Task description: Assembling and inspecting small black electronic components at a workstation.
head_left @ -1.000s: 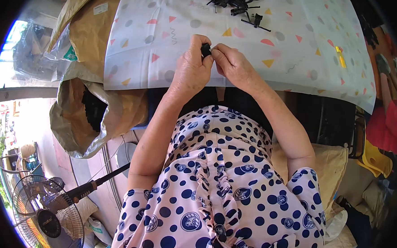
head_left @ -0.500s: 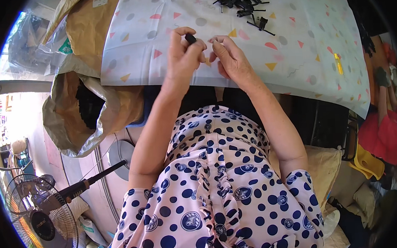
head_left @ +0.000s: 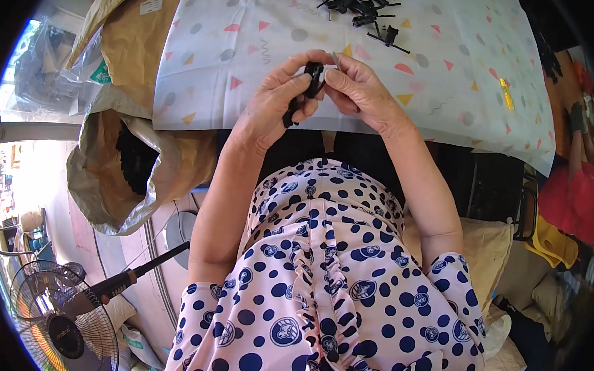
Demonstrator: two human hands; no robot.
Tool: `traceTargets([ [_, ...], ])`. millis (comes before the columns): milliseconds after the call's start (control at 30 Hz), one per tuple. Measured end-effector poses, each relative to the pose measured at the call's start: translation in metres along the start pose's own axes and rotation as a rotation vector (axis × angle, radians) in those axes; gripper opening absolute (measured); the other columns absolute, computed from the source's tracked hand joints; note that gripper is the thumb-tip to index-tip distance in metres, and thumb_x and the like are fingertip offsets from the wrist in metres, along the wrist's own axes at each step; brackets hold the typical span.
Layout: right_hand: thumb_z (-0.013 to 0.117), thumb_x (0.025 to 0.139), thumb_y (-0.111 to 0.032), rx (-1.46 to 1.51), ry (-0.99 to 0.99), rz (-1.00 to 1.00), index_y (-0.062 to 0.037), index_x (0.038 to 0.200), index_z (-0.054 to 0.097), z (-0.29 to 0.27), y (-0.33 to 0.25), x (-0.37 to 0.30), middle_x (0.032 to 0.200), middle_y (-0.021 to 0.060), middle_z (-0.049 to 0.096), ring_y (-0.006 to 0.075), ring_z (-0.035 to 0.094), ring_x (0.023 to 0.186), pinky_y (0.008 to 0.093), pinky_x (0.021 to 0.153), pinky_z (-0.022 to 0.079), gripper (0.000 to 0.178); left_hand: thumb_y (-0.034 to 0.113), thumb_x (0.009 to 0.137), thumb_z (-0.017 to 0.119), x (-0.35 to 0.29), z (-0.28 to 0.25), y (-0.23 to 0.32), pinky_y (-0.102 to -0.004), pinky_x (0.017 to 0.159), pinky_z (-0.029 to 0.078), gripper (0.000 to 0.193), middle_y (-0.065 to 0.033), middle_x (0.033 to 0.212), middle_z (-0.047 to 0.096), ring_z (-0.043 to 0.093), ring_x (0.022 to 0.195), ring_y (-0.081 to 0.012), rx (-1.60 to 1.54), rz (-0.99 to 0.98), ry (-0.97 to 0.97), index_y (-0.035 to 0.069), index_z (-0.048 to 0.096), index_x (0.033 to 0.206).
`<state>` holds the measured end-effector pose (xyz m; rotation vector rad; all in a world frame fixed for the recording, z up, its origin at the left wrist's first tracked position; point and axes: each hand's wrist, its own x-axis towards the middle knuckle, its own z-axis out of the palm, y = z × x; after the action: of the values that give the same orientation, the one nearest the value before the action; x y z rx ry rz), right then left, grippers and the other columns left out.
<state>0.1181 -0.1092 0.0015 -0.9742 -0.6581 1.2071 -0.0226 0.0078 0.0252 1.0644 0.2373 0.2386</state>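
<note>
Over the near edge of the table, my left hand (head_left: 274, 99) is closed round a black plastic part (head_left: 314, 78), whose lower end shows below the fingers. My right hand (head_left: 367, 93) pinches a small, thin, greyish blade-like piece (head_left: 335, 60) between thumb and forefinger. It is held close against the right side of the black part; whether the two touch I cannot tell. Farther back, a loose black plastic part (head_left: 390, 37) with thin arms lies on the tablecloth, in front of a pile of similar black parts (head_left: 355, 4).
A patterned tablecloth (head_left: 216, 62) covers the table, with a small yellow stick-shaped object (head_left: 506, 95) at its right. Left of the table stands an open paper sack (head_left: 84, 156) with black contents; a fan (head_left: 63, 335) is at lower left. Someone in red (head_left: 573, 201) is at far right.
My left hand has turned and lowered slightly, bringing more of the black part into view. My right hand has come in closer to it, with the thin piece now visible.
</note>
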Motion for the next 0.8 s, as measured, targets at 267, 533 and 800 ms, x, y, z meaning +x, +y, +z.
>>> traceTargets([
  [267, 0.065, 0.089, -0.026, -0.128, 0.097, 0.025, -0.0052, 0.094, 0.060, -0.005, -0.008, -0.011, 0.070, -0.0026, 0.056, -0.0001, 0.036, 0.047, 0.0169, 0.039, 0.023, 0.022, 0.007, 0.093, 0.048, -0.001, 0.020, -0.001, -0.0176, 0.052, 0.040, 0.036, -0.0055, 0.082, 0.059, 0.055, 0.064, -0.0071, 0.300, -0.001, 0.051, 0.004, 0.049, 0.129],
  [533, 0.052, 0.096, -0.036, -0.223, 0.232, -0.119, -0.0068, 0.089, 0.057, 0.016, 0.003, -0.017, 0.061, -0.0051, 0.045, 0.0020, 0.030, 0.044, 0.0198, 0.039, 0.021, 0.031, 0.000, 0.089, 0.053, 0.002, 0.021, -0.020, -0.0264, 0.078, 0.049, 0.033, -0.0111, 0.094, 0.066, 0.062, 0.084, -0.0152, 0.738, 0.241, 0.267, 0.000, 0.056, 0.122],
  [800, 0.041, 0.100, -0.034, -0.039, 0.175, -0.004, -0.0053, 0.105, 0.051, 0.040, 0.011, -0.013, 0.059, -0.0031, 0.041, 0.0044, 0.030, 0.041, 0.0211, 0.035, 0.021, 0.031, 0.000, 0.090, 0.052, -0.005, 0.018, -0.016, -0.0252, 0.078, 0.048, 0.033, -0.0123, 0.094, 0.067, 0.059, 0.084, -0.0121, 0.716, 0.244, 0.364, -0.001, 0.056, 0.122],
])
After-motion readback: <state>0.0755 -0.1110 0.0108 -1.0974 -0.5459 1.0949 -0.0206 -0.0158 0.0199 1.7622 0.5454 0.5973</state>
